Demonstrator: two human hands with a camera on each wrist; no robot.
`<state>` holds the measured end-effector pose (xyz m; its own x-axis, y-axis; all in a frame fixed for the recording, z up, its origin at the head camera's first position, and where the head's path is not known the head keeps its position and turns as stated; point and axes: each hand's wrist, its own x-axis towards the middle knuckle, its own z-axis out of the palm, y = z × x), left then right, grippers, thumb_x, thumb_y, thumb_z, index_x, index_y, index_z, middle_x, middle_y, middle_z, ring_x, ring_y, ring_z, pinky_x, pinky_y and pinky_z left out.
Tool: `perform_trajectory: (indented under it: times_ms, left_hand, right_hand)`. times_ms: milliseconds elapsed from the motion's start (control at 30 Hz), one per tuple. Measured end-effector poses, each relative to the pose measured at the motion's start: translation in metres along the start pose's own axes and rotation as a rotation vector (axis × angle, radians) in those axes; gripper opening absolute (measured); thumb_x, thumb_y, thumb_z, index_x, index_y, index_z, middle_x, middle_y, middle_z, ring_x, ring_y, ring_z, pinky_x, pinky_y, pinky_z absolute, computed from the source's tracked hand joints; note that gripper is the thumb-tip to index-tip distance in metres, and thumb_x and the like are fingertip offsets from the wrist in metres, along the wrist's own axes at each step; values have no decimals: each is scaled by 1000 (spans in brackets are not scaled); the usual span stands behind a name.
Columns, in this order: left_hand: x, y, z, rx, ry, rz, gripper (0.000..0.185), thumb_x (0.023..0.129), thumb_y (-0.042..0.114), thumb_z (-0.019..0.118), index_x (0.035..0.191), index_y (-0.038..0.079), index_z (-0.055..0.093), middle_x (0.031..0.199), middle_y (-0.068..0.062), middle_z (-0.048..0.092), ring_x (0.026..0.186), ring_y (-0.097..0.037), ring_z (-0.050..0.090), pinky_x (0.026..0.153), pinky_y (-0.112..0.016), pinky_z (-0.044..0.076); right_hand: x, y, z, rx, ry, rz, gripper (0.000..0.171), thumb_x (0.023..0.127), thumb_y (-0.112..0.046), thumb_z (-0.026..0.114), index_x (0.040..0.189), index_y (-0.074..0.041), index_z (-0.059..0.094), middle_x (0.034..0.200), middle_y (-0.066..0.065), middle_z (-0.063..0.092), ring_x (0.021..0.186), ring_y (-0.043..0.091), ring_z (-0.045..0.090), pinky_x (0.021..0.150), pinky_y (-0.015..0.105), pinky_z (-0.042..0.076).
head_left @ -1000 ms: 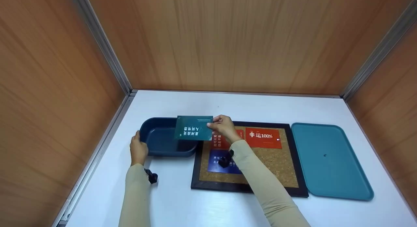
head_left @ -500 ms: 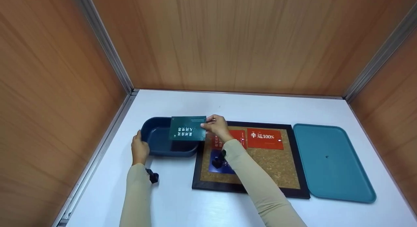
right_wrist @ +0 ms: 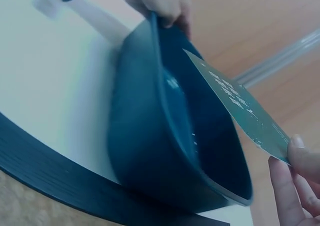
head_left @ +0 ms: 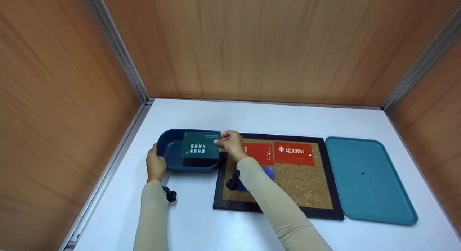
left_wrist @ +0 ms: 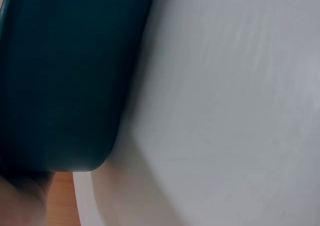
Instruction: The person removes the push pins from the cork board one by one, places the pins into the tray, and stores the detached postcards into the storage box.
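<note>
My right hand [head_left: 232, 144] pinches a green postcard [head_left: 200, 146] with white printed characters by its right end, thumb on top and fingers below. The postcard is over the right part of a dark blue plastic basin [head_left: 174, 169]; in the right wrist view it slants above the basin's opening. My left hand [head_left: 156, 165] grips the rim at the basin's left end, its fingers hooked over the edge in the right wrist view. Small pale marks show inside the basin. The left wrist view has mostly the basin's outer wall [left_wrist: 70, 75].
Right of the basin lies a cork board [head_left: 299, 186] in a black frame. It bears two red cards [head_left: 293, 153] with small shiny dots, and a blue card [head_left: 269, 173] partly hidden by my right arm. Beyond lies a teal tray [head_left: 371, 186]. Wood-grain walls [head_left: 259, 45] enclose the white table.
My right hand has carried the green postcard left and slightly lower, farther over the basin. The left hand has kept its hold on the basin's rim.
</note>
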<state>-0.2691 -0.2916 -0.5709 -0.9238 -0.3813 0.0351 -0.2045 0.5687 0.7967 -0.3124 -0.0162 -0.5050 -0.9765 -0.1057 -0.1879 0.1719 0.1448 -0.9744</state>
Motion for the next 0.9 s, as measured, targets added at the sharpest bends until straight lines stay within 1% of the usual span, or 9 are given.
perform_trajectory:
  times_ms: [133, 233, 400, 500, 733, 900]
  left_hand:
    - [0, 1, 1, 3, 8, 0, 58, 92, -9, 28, 150, -6, 22, 144, -32, 35, 138, -43, 31, 115, -49, 28]
    - [0, 1, 0, -5, -1, -14, 57, 94, -8, 27, 150, -4, 21, 146, -31, 32, 140, -42, 29, 116, -49, 26]
    - [-1, 0, 1, -36, -26, -44, 56, 96, -6, 24, 152, -2, 18, 151, -28, 28, 143, -39, 24, 118, -47, 22]
    - [-1, 0, 2, -48, -30, -48, 56, 96, -6, 24, 152, -2, 18, 152, -28, 27, 144, -39, 23, 119, -47, 22]
    - [1, 1, 4, -36, -6, -34, 56, 96, -7, 26, 151, -3, 20, 149, -29, 31, 142, -40, 26, 118, -47, 24]
    - [0, 3, 5, -31, -11, -23, 56, 95, -7, 26, 151, -3, 20, 149, -29, 30, 142, -40, 26, 118, -48, 24]
  right_hand:
    - [0, 4, 9, -27, 4, -8, 25, 80, -1, 75, 100, 0, 60, 88, 11, 64, 69, 13, 65, 66, 29, 60]
    - [0, 9, 14, -45, 0, -32, 25, 81, 0, 74, 100, 1, 58, 91, 13, 65, 67, 13, 64, 62, 28, 59]
    - [-2, 16, 19, -71, -4, -38, 24, 81, 0, 74, 99, 1, 58, 90, 11, 62, 68, 13, 62, 62, 26, 58]
    - [-2, 19, 21, -93, 2, -38, 24, 81, -1, 74, 99, 1, 58, 89, 10, 62, 68, 13, 61, 62, 25, 58]
    - [-2, 23, 25, -132, 14, -85, 22, 80, 1, 75, 95, 3, 59, 84, 12, 65, 62, 11, 59, 60, 26, 57]
    - [-2, 26, 25, -156, 27, -83, 22, 79, 1, 76, 95, 4, 60, 85, 15, 67, 63, 13, 62, 61, 28, 58]
